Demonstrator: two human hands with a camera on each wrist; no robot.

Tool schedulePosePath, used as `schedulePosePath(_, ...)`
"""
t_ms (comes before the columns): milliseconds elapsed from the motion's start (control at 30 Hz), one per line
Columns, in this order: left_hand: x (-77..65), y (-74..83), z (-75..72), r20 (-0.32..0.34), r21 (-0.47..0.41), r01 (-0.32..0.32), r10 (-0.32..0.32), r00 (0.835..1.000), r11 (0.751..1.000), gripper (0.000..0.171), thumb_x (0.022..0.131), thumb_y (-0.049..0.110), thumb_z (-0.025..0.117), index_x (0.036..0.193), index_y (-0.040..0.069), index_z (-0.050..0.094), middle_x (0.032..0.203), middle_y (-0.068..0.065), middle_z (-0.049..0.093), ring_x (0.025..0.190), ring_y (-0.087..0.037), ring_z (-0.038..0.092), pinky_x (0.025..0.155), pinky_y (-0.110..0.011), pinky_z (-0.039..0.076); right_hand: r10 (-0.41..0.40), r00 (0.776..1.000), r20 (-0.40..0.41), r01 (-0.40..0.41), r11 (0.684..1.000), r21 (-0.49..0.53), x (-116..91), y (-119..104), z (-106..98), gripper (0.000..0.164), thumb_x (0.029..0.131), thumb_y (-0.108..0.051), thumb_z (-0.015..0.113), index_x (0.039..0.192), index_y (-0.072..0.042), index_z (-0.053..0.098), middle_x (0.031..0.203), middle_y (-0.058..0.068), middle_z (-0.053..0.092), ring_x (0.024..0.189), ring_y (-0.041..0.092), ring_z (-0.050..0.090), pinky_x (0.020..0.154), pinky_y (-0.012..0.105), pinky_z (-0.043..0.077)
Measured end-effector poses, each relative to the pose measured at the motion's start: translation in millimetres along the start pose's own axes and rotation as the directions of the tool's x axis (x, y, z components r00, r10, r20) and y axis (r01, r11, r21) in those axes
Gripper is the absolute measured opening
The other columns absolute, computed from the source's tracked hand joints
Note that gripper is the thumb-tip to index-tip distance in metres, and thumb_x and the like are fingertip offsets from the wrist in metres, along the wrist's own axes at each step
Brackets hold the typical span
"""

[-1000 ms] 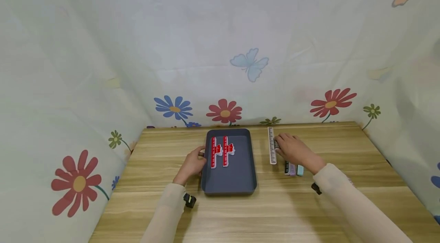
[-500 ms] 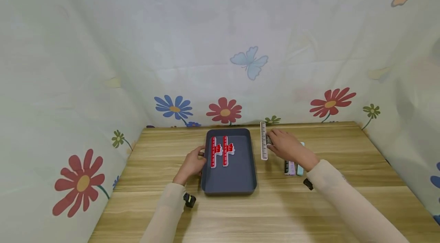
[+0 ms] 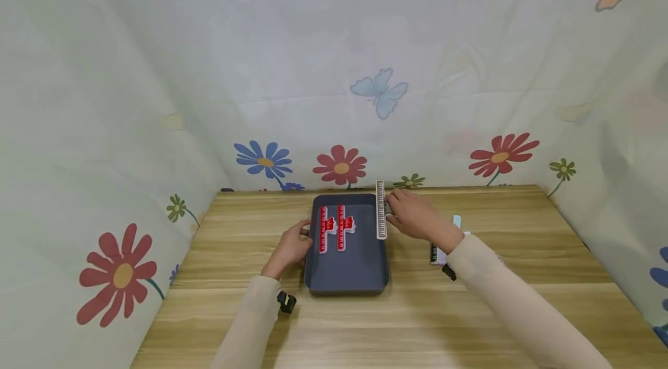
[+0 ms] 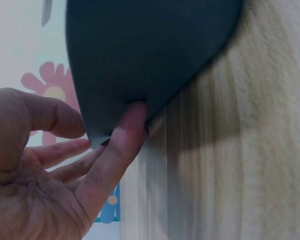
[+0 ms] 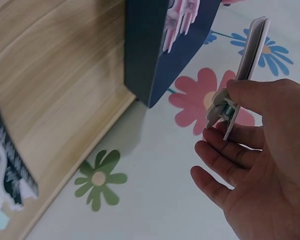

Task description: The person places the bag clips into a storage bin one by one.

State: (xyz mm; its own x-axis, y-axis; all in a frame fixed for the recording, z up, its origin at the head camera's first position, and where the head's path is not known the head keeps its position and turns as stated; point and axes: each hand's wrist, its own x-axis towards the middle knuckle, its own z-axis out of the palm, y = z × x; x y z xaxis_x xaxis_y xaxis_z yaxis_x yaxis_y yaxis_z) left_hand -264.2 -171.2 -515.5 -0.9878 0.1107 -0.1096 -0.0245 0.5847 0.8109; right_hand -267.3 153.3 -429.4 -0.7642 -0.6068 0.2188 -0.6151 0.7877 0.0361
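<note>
My right hand (image 3: 414, 218) pinches a white clip (image 3: 381, 209) with a black-and-white piano-key strip. It overlaps the right rim of the dark grey tray (image 3: 347, 279) in the head view. In the right wrist view the clip (image 5: 252, 52) is edge-on, its spring visible by the thumb and fingertips. Inside the tray lie two red piano-key clips (image 3: 323, 235) side by side, towards the left. My left hand (image 3: 289, 244) grips the tray at its left side. From the left wrist, a finger (image 4: 132, 120) lies against the outer wall of the tray (image 4: 155, 50).
Beneath my right forearm, partly hidden, several more clips (image 3: 434, 254) lie on the table, among them black, lilac and a light blue one (image 3: 457, 221). A floral cloth (image 3: 292, 96) hangs right behind the wooden table (image 3: 365, 328).
My right hand has lifted the black-and-white clip and carried it left from beside the other clips to the tray's right rim. The left hand and tray have stayed put.
</note>
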Motion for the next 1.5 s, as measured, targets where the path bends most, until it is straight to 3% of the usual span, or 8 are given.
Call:
schedulePosePath(167, 0.3, -0.4, -1.4, -0.004, 0.001, 0.007, -0.007, 1.000, 1.000, 0.057, 0.092, 0.007, 0.052, 0.148, 0.009, 0.042, 0.127, -0.023, 0.061, 0.066, -0.022, 0.068, 0.044, -0.037, 0.058, -0.007, 1.000, 0.030, 0.007, 1.000, 0.000, 14, -8, 1, 0.045, 0.096, -0.027, 0.061, 0.130, 0.003, 0.056, 0.114, 0.016, 0.060, 0.106, 0.031, 0.058, 0.097, 0.045, 0.051)
schedulePosePath(400, 2.0, -2.5, -1.2, 0.000, -0.001, 0.010, -0.010, 1.000, 1.000, 0.057, 0.091, 0.007, 0.052, 0.148, 0.009, 0.042, 0.127, -0.023, 0.061, 0.063, -0.019, 0.066, 0.043, -0.036, 0.058, -0.002, 0.991, 0.133, 0.006, 1.000, -0.031, 28, -15, 12, 0.049, 0.097, -0.031, 0.059, 0.132, 0.004, 0.054, 0.123, 0.019, 0.059, 0.116, 0.033, 0.056, 0.104, 0.047, 0.049)
schedulePosePath(767, 2.5, -1.3, -2.4, -0.001, -0.017, 0.005, -0.005, 1.000, 1.000, 0.058, 0.089, 0.006, 0.052, 0.147, 0.009, 0.044, 0.124, -0.022, 0.063, 0.061, -0.021, 0.067, 0.042, -0.036, 0.058, -0.040, 0.983, 0.177, 0.072, 0.982, -0.176, 47, -24, 35, 0.044, 0.095, -0.029, 0.062, 0.123, 0.004, 0.059, 0.117, 0.019, 0.062, 0.108, 0.031, 0.058, 0.098, 0.044, 0.054)
schedulePosePath(1100, 2.6, -1.4, -2.2, 0.001, -0.022, 0.000, 0.000, 1.000, 1.000, 0.058, 0.090, 0.005, 0.051, 0.147, 0.009, 0.043, 0.125, -0.023, 0.062, 0.062, -0.021, 0.067, 0.042, -0.036, 0.057, -0.001, 0.955, 0.297, 0.078, 0.966, -0.246, 61, -33, 47, 0.045, 0.097, -0.030, 0.058, 0.129, 0.000, 0.059, 0.123, 0.014, 0.060, 0.112, 0.028, 0.057, 0.104, 0.040, 0.051)
schedulePosePath(1500, 0.9, -1.4, -1.2, -0.002, -0.013, 0.000, 0.000, 1.000, 1.000, 0.058, 0.091, 0.007, 0.052, 0.148, 0.009, 0.043, 0.126, -0.023, 0.062, 0.062, -0.018, 0.066, 0.044, -0.037, 0.058, 0.025, 0.945, 0.325, 0.077, 0.952, -0.296, 68, -35, 67, 0.037, 0.098, -0.026, 0.053, 0.124, -0.002, 0.063, 0.118, 0.012, 0.064, 0.106, 0.026, 0.061, 0.092, 0.041, 0.057)
